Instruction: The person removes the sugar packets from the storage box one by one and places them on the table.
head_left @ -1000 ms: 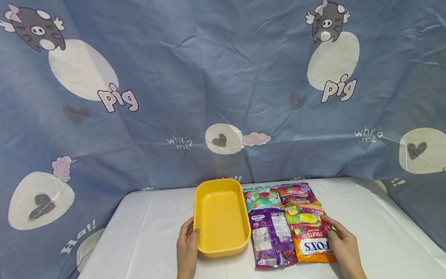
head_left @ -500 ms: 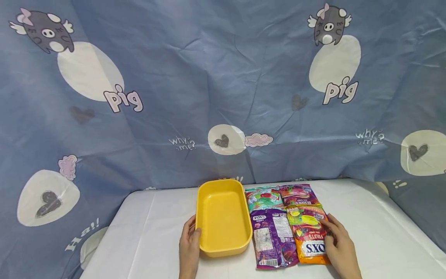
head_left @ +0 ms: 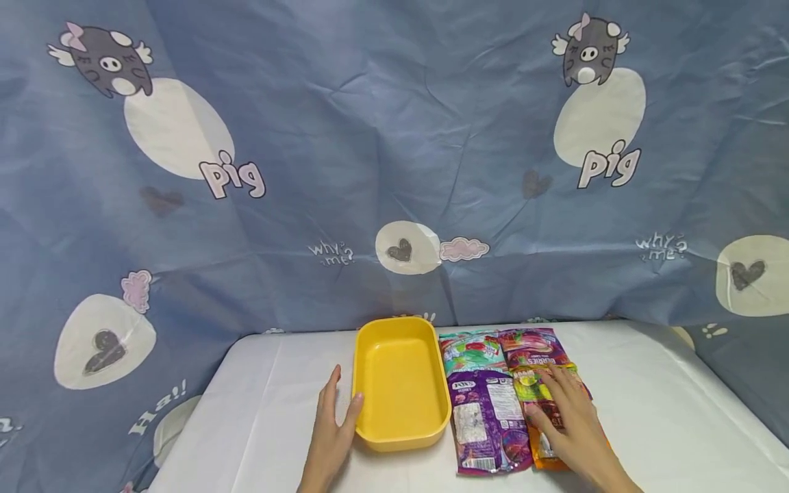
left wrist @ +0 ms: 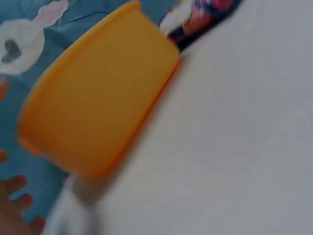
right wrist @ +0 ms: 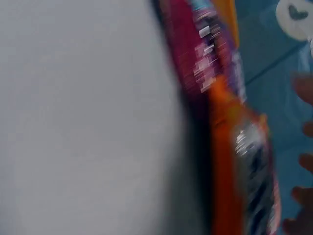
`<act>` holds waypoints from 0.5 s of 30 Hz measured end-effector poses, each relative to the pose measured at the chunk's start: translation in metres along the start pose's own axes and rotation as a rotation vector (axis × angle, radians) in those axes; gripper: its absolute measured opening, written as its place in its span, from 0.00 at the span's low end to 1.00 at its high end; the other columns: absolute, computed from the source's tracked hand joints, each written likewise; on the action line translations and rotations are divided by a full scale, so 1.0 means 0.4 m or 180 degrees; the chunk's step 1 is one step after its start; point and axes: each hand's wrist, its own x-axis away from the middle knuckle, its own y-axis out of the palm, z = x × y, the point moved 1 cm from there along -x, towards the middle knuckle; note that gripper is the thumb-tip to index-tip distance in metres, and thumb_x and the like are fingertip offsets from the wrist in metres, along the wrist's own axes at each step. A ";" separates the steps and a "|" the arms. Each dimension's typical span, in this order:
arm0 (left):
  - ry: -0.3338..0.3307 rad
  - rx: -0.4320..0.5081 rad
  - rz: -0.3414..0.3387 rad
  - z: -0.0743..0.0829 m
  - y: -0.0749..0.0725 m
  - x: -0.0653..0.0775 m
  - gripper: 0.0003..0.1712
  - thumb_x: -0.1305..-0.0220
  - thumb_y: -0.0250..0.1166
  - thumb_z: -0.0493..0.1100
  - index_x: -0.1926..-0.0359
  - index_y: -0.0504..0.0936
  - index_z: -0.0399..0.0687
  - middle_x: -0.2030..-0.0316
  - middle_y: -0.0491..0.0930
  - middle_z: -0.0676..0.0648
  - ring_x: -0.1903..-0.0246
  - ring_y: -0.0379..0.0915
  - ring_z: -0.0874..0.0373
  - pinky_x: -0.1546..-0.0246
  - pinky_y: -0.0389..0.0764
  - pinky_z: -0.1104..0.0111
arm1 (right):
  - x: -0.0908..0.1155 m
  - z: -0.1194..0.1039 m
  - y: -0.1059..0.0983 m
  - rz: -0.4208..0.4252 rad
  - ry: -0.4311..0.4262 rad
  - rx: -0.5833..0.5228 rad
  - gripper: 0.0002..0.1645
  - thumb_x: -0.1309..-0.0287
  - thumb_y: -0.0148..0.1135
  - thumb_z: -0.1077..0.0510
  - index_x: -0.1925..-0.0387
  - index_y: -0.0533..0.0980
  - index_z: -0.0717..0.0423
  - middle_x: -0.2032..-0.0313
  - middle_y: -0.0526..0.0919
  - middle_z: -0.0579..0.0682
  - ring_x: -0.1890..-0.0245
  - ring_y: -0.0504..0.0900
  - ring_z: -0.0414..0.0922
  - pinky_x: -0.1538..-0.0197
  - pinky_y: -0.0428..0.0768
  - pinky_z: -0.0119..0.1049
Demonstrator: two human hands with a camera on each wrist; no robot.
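Observation:
A yellow plastic basin [head_left: 401,383] stands on the white-covered table. Just left of it is my left hand [head_left: 329,441], fingers spread, the thumb overlapping the rim in the head view. In the left wrist view its fingers [left wrist: 17,203] show apart from the basin wall [left wrist: 105,88]. My right hand [head_left: 573,424] reaches over the orange and yellow Fox's fruits candy bag [head_left: 529,390] with spread fingers, hiding much of its front. The right wrist view shows the bag's orange end [right wrist: 227,171] blurred, with the fingertips [right wrist: 304,195] beyond it.
Beside the basin lie a purple candy bag [head_left: 490,424] with its printed label up, a green candy bag [head_left: 471,352] and a berries candy bag [head_left: 533,346]. A blue pig-print cloth [head_left: 308,171] hangs behind the table [head_left: 265,411].
My left hand has let go of the basin's side and spread its fingers. My right hand has moved left from the fruits bag's right edge to over its front.

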 end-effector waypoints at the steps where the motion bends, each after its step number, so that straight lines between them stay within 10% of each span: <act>1: 0.0111 -0.0282 -0.0105 0.007 -0.014 -0.002 0.45 0.37 0.55 0.62 0.26 0.43 0.61 0.27 0.47 0.41 0.29 0.44 0.38 0.35 0.53 0.34 | -0.007 -0.007 0.002 -0.0122 -0.0080 0.0021 0.41 0.40 0.59 0.47 0.28 0.55 0.46 0.29 0.52 0.63 0.31 0.48 0.70 0.37 0.46 0.76; 8: 0.0782 -0.2040 -0.0598 0.044 -0.080 -0.005 0.64 0.58 0.56 0.82 0.26 0.35 0.69 0.25 0.28 0.46 0.26 0.23 0.42 0.33 0.30 0.35 | -0.049 -0.061 -0.003 -0.0608 -0.0252 0.0352 0.55 0.51 0.64 0.34 0.27 0.46 0.35 0.26 0.44 0.58 0.30 0.45 0.70 0.34 0.41 0.75; 15: 0.0786 -0.2494 -0.0671 0.025 -0.041 0.016 0.71 0.70 0.47 0.91 0.26 0.38 0.68 0.25 0.27 0.46 0.26 0.21 0.44 0.33 0.24 0.34 | -0.047 -0.079 0.004 -0.0821 -0.0437 0.0814 0.62 0.61 0.60 0.22 0.27 0.48 0.35 0.26 0.48 0.55 0.28 0.46 0.63 0.36 0.49 0.75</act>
